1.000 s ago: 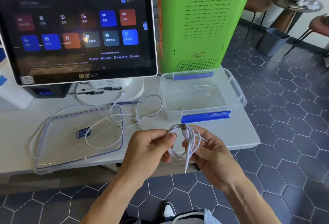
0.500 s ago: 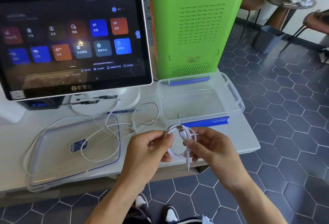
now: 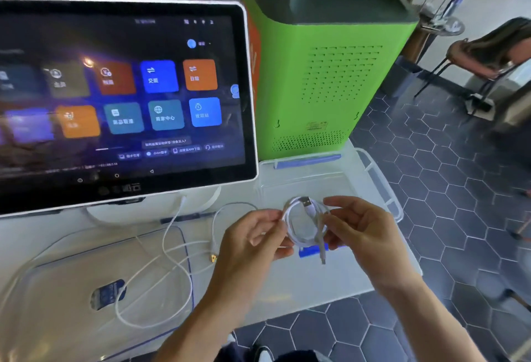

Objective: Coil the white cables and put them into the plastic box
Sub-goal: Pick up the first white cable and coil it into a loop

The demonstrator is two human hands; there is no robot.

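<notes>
Now both hands pinch one coiled white cable (image 3: 305, 225) in the air above the near edge of the plastic box (image 3: 382, 186). The left hand (image 3: 251, 242) closes thumb and fingertips on the coil's left side; the right hand (image 3: 363, 228) clamps its right side, its upper fingers curled loosely apart above. A silver USB plug (image 3: 307, 203) sits at the top of the coil, and a thin plug end (image 3: 323, 255) hangs straight down from it. The box is clear, rectangular and open, with blue clips (image 3: 307, 158) on its far and near sides; the hands hide much of its near wall. To the left, a second white cable (image 3: 169, 249) sprawls in loose loops across the flat transparent lid (image 3: 57, 275), which bears a blue label (image 3: 107, 294) and lies on the white table (image 3: 339, 284). Behind stand a glossy touchscreen terminal (image 3: 123, 97) on a white base and, at the right, a green perforated metal cabinet (image 3: 324, 79). Dark hexagonal floor tiles (image 3: 448, 218) spread beyond.
</notes>
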